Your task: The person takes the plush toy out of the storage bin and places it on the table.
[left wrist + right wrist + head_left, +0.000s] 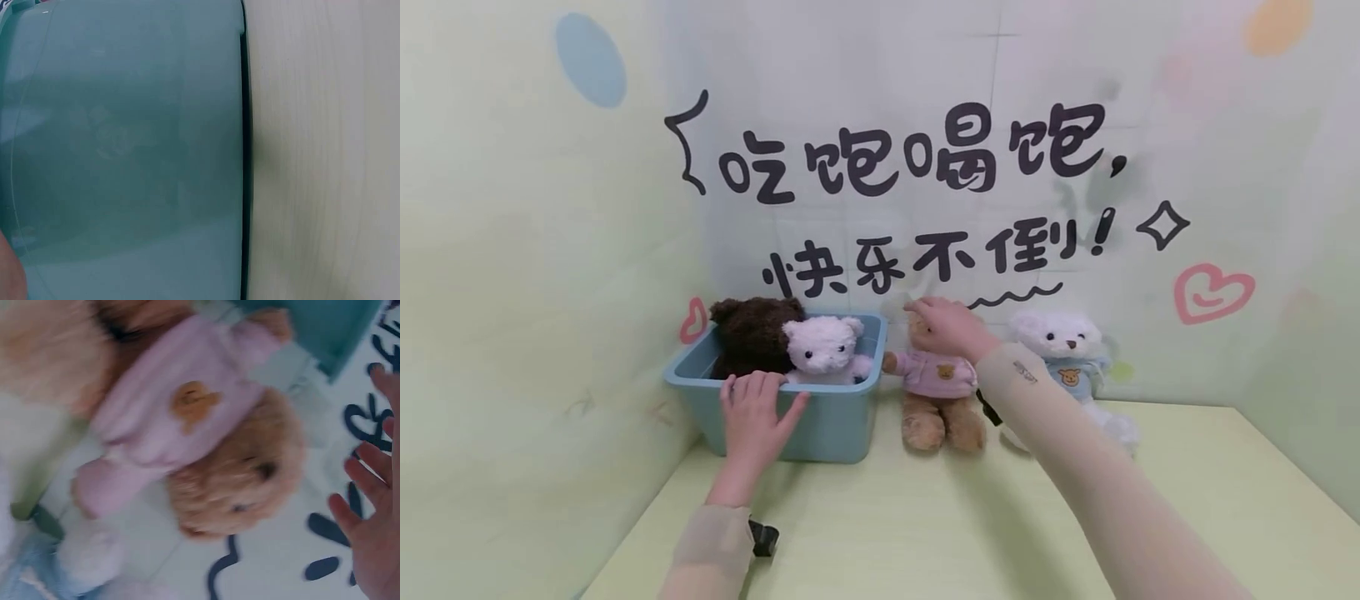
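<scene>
A light-blue plastic bin stands at the left against the back wall. My left hand holds its front rim, fingers bent over the edge and thumb spread to the right. Inside sit a dark brown teddy bear, face turned away, and a white teddy bear facing me. Right of the bin, a tan teddy bear in a pink top sits against the wall. My right hand is at its head, covering part of the face; in the right wrist view the fingers are spread, apart from the fur.
Another white teddy bear in a blue top sits farther right, partly behind my right forearm. The pale wooden table runs up to a printed back wall with dark lettering. A side wall borders the left.
</scene>
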Demonstrator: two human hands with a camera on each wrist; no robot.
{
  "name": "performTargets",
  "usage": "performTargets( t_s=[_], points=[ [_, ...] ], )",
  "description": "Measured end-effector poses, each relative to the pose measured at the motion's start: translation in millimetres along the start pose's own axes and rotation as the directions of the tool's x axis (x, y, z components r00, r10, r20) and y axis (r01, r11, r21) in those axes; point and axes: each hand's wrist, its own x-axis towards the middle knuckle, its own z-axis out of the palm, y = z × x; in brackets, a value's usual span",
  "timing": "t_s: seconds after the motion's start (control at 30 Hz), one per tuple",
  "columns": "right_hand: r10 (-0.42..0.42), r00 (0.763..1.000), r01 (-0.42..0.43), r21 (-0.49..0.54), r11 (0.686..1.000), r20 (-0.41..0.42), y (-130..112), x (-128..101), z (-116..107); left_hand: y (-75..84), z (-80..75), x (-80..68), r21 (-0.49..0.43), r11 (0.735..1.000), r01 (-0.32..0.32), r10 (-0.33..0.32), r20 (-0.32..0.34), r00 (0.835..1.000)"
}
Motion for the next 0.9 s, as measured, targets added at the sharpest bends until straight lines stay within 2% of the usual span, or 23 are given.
performTargets(
  t_s=[0.1,0.2,0.3,0.47,0.7,0.9],
  points=[
    [0.021,0.995,-0.034,0.134,0.99,0.102,-20,19,-15,-1.9,-2.2,3.0,0.007,1.0,0.004,-0.004,-0.006,1.0],
    [-0.009,0.989,-0.019,0.192,0.981,0.145,-40,37,-21,-3.9,-3.9,6.6,0.015,1.0,-0.002,0.002,-0.004,1.0],
    [-0.037,0.984,0.012,0.144,0.99,0.172,-57,55,-20,-6.0,-4.1,9.5,0.026,1.0,-0.007,0.007,0.0,1.0],
    [-0.013,0.962,0.001,0.045,0.999,0.272,-80,74,-12,-6.9,-4.3,10.4,0.034,0.999,-0.01,0.01,0.007,1.0],
    [-0.016,0.934,-0.009,0.07,0.998,0.357,-98,93,-9,-3.9,-5.1,9.0,0.027,1.0,0.003,-0.003,0.014,1.0],
    [0.003,0.905,-0.039,0.076,0.996,0.426,-112,97,4,-2.5,-3.4,1.0,0.021,1.0,0.023,-0.024,0.034,0.999]
  ],
)
